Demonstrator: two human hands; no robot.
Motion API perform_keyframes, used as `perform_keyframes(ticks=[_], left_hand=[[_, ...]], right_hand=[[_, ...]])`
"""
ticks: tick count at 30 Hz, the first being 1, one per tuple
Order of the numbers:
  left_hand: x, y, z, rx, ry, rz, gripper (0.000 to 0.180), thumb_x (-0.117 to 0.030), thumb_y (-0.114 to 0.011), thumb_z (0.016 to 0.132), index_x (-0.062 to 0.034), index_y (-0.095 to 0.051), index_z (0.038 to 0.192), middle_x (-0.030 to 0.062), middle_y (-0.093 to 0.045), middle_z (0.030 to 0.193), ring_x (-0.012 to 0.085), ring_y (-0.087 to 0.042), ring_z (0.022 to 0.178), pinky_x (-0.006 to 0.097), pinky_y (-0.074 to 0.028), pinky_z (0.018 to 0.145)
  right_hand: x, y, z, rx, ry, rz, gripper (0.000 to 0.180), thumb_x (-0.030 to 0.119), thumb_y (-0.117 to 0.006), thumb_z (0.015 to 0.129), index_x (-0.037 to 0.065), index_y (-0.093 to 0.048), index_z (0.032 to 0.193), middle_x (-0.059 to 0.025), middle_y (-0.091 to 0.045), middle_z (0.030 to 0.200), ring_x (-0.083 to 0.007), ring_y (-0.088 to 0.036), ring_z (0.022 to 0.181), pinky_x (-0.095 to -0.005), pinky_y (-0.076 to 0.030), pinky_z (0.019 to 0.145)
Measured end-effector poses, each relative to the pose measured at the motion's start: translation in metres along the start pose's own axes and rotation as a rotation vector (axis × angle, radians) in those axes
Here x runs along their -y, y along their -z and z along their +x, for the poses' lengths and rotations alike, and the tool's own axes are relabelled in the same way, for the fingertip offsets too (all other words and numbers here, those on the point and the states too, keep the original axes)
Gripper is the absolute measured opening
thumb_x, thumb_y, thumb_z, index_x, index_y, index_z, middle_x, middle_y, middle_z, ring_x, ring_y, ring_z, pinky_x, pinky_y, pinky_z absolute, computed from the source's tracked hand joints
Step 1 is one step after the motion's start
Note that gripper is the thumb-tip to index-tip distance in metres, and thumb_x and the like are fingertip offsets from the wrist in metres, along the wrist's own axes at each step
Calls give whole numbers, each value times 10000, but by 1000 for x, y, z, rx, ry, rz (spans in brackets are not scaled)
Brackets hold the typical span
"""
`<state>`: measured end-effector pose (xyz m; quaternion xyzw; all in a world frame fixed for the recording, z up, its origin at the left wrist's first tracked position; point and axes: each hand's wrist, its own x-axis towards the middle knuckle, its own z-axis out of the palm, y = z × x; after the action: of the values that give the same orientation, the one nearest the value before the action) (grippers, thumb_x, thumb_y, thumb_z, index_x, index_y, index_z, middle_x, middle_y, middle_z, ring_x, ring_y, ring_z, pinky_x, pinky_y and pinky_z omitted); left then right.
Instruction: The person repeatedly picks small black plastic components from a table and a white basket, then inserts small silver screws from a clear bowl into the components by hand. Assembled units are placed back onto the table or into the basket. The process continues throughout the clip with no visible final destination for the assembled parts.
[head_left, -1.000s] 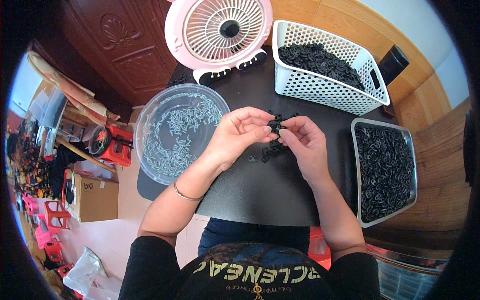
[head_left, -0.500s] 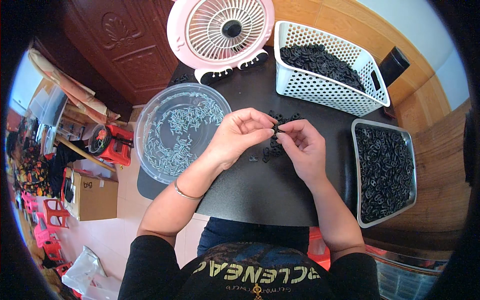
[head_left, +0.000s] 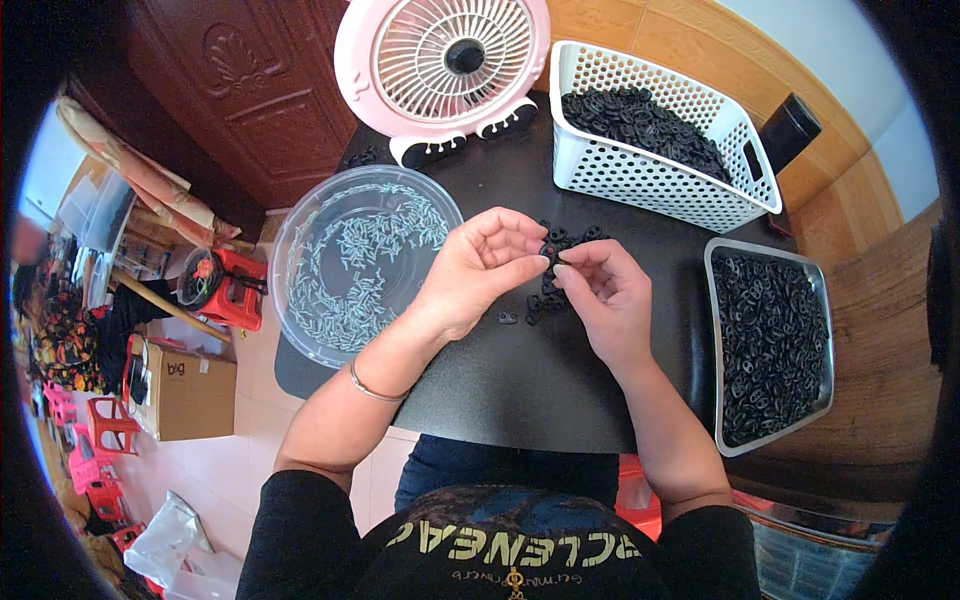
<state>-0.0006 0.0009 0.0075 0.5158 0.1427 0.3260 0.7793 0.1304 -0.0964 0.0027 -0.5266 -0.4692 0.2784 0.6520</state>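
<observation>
Both hands drawn closer together than a second ago, meeting mid-table. Left hand [head_left: 478, 272] and right hand [head_left: 601, 297] pinching one small black part [head_left: 551, 250], red spot showing. Loose black parts [head_left: 535, 305] beneath. Fitting apparently under way.

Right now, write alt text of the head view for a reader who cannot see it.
Both hands, left hand and right hand, pinch a small black plastic part over a black table. Around them: a clear bowl of pale pins, a white basket, a metal tray, a pink fan.
</observation>
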Motion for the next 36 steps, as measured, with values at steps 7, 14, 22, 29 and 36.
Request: perform_keyframes(ticks=[7,14,22,29,36], left_hand=[[-7,-7,-2,-43,62,38,203,37,-580,784,-7,-523,974,27,-585,851,82,-578,748,212,-489,708],[-4,-3,-1,-21,-2,60,192,27,-576,791,0,-525,974,43,-589,872,86,-587,790,220,-491,736],[-2,-4,-1,-27,14,23,225,38,-580,787,-7,-505,994,42,-590,834,97,-596,766,222,-497,717],[0,-5,-2,-16,7,23,248,38,-588,783,-13,-489,1004,40,-595,807,96,-597,760,215,-499,698],[1,-6,-2,-16,10,28,145,26,-597,783,-11,-550,915,41,-609,814,82,-592,742,198,-489,674]], right_hand=[[0,2,2,1,-76,92,115,-12,-587,789,-4,-547,897,-32,-582,820,-77,-570,723,-195,-465,651],[3,1,1,9,-111,118,116,-2,-585,799,1,-543,907,-30,-579,829,-77,-570,736,-198,-469,664],[1,1,2,-30,-79,161,134,-7,-581,799,6,-529,922,-25,-574,826,-75,-564,744,-199,-468,675],[-1,1,1,-27,-97,148,140,1,-587,800,9,-525,925,-30,-580,834,-75,-553,734,-209,-463,672],[-2,1,1,-18,-108,195,119,5,-596,796,15,-536,897,-32,-587,821,-73,-552,721,-206,-457,656]])
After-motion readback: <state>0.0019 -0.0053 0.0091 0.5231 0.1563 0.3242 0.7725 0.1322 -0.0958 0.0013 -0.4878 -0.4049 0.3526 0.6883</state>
